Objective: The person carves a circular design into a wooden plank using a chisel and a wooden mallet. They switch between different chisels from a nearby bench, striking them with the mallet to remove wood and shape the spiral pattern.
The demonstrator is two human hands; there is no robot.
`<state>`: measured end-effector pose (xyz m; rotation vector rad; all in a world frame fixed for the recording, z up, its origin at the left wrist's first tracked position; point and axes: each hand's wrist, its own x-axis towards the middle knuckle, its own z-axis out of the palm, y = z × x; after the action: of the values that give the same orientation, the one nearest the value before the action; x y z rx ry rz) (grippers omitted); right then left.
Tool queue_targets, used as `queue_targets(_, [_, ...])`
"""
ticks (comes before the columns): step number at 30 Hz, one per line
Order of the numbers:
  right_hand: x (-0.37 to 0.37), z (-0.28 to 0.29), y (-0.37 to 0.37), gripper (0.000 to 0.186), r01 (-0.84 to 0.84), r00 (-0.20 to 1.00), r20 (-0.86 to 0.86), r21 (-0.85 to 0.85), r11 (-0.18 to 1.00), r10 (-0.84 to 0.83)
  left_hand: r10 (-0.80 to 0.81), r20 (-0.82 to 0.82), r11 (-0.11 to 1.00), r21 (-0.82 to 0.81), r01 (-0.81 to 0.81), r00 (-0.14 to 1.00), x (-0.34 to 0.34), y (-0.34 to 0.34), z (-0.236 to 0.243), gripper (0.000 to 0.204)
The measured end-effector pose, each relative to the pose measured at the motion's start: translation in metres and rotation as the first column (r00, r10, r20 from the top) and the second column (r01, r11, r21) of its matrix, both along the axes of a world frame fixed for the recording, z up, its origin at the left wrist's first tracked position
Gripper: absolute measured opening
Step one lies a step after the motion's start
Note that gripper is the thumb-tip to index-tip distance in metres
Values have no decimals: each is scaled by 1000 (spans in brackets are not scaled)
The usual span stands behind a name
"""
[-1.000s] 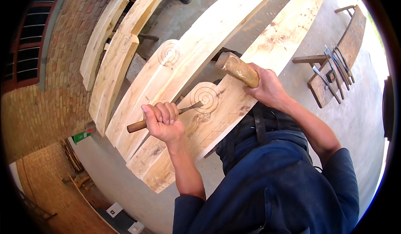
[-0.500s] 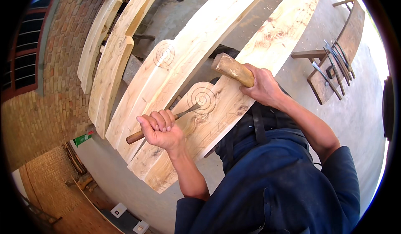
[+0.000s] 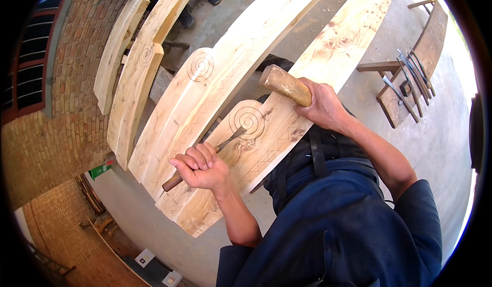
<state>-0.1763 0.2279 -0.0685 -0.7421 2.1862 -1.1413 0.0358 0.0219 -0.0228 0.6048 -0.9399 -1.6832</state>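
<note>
The butt of the chisel (image 3: 229,140) had swung toward the worker's body since half a second ago, carried by the left hand (image 3: 202,169), while its tip kept its place inside the spiral (image 3: 247,123) drawn on the nearer board (image 3: 328,46). From where I stood, that looked like a resetting of the blade's angle against the curve, with the line itself kept; how deep the edge sat, if it bit at all, I couldn't tell. The left grip was wrapped tight round the wooden handle, thumb lying along it. The right hand (image 3: 323,102) had hardly stirred, its grip clamped on one end of a thick wooden mallet (image 3: 284,84), well apart from the chisel, so no blow was landing just then. Beside that board lay a second board (image 3: 220,82) marked with its own rings, and past it, between the timbers, another person's dark boot (image 3: 185,18) had come into sight. Off to the right, more long tools (image 3: 401,98) rested on a low wooden table (image 3: 435,36), untouched.
</note>
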Motion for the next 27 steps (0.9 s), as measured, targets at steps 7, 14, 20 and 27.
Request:
queue_targets(7, [-3, 4, 0, 49, -23, 998, 60, 55, 998, 20, 117, -23, 993, 9, -117, 993, 9, 5, -10, 61])
queue_targets(14, [-3, 4, 0, 50, -22, 998, 51, 46, 999, 19, 231, 157, 967, 73, -245, 960, -14, 0, 9, 60])
queue_targets(20, [-1, 2, 1, 49, -9, 1000, 24, 26, 1000, 9, 86, 263, 993, 55, -104, 961, -30, -15, 16, 60])
queue_targets(27, [-2, 6, -1, 49, -30, 996, 80, 10, 1000, 29, 17, 454, 1000, -22, -8, 891, -65, -15, 21, 65])
